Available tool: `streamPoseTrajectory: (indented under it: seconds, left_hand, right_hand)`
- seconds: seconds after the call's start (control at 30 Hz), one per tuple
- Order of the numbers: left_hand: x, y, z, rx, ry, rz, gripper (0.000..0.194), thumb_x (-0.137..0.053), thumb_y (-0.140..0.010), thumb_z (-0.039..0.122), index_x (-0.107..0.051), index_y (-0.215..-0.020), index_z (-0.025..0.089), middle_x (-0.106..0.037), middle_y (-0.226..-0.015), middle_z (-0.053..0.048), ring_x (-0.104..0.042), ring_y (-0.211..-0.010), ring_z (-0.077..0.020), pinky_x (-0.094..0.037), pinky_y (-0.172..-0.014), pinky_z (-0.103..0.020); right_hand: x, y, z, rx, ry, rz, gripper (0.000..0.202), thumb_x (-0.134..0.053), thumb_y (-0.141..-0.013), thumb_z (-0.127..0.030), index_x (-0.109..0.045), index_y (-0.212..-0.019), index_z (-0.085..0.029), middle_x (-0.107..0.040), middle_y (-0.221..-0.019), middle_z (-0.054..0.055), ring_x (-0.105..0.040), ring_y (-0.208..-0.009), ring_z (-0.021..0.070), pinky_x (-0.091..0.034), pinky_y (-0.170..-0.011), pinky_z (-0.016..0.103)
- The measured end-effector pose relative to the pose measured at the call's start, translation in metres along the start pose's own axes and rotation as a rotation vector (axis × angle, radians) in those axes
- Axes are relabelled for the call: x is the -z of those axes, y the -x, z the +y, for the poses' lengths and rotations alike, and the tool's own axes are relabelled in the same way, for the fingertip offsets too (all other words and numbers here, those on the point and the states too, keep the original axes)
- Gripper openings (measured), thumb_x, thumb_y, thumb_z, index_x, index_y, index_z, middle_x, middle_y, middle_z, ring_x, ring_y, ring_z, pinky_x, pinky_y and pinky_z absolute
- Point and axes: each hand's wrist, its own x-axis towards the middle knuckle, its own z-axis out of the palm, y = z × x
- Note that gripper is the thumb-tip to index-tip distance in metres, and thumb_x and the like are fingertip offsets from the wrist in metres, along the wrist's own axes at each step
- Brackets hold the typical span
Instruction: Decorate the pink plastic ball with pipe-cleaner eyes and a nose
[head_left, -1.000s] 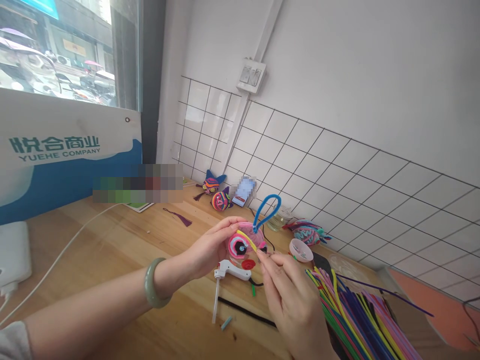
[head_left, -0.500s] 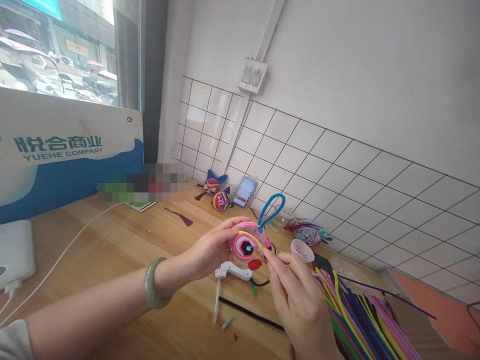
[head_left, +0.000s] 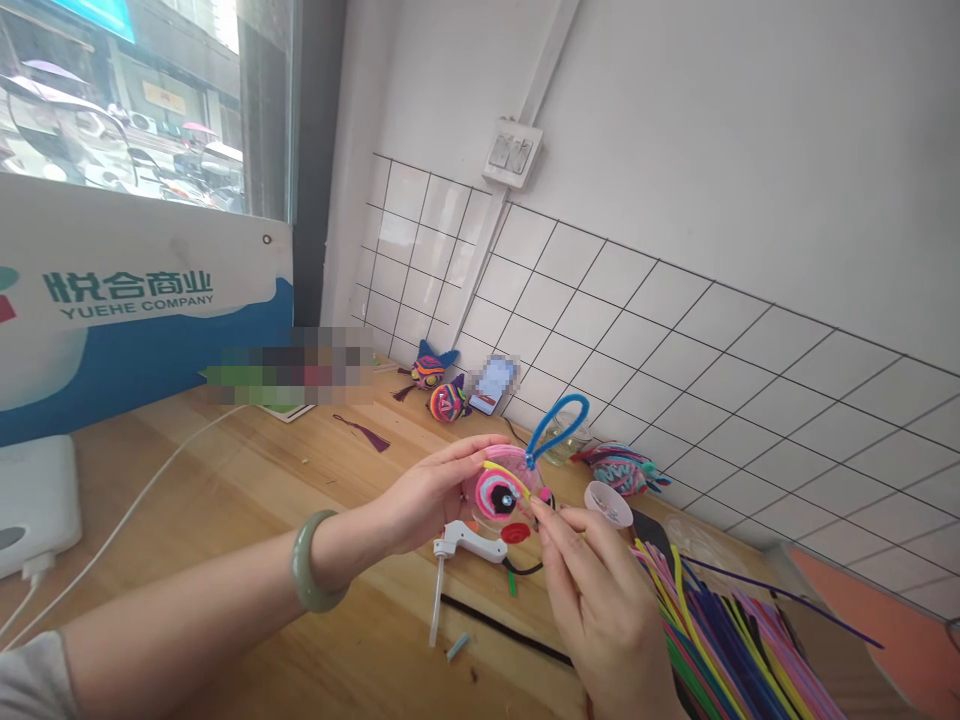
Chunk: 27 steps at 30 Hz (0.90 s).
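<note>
My left hand (head_left: 439, 492) is closed around a round, see-through ornament (head_left: 491, 520), gripping its left side and back. A pink, white and black pipe-cleaner eye (head_left: 496, 497) and a red spiral (head_left: 514, 533) decorate its front. From the top rises a blue pipe-cleaner loop (head_left: 559, 420). A short yellow pipe cleaner (head_left: 506, 475) curves over the eye. My right hand (head_left: 604, 600) pinches the lower right end of that yellow strip against the ornament. Below the ornament, on the table, lies a white glue gun (head_left: 476, 543) with a clear glue stick.
Bundled coloured pipe cleaners (head_left: 735, 640) lie at the right. Behind the hands are a small pink bowl (head_left: 609, 503), a glass jar (head_left: 566, 440), a phone (head_left: 495, 383) and yarn-like fish ornaments (head_left: 448, 399). A white power bank (head_left: 37, 505) with a cable (head_left: 142, 480) sits left.
The view has shifted slightly. The ornament has turned a little, and its blue loop leans further right. Both hands keep their hold, with the yellow strip still across the eye.
</note>
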Motion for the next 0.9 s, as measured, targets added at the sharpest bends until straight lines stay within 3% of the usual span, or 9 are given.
streamPoseTrajectory:
  seconds: [0.53,0.9]
  left_hand:
    - [-0.0014,0.0045,-0.0002,-0.071,-0.042,0.039,0.032,-0.056,-0.086,0.031,-0.059,-0.116,0.022,-0.062,-0.118,-0.010,-0.060,-0.097,-0.0225,-0.048,-0.079,-0.033]
    - [-0.0078,0.0044,0.0012,-0.053,-0.012,0.125,0.031,-0.058,-0.084,0.028,-0.060,-0.113,0.019,-0.064,-0.112,-0.010,-0.060,-0.085,-0.0198,-0.048,-0.072,-0.033]
  right_hand:
    - [0.0026,-0.0027,-0.0043,-0.037,0.002,0.024,0.039,-0.049,-0.087,-0.005,-0.055,-0.123,-0.018,-0.057,-0.088,0.007,-0.059,-0.082,0.0166,-0.049,-0.072,0.030]
    - [0.0033,-0.0056,-0.0069,-0.006,0.039,0.108,0.032,-0.055,-0.082,-0.002,-0.061,-0.111,-0.014,-0.060,-0.082,0.007,-0.059,-0.078,0.0167,-0.050,-0.074,0.033]
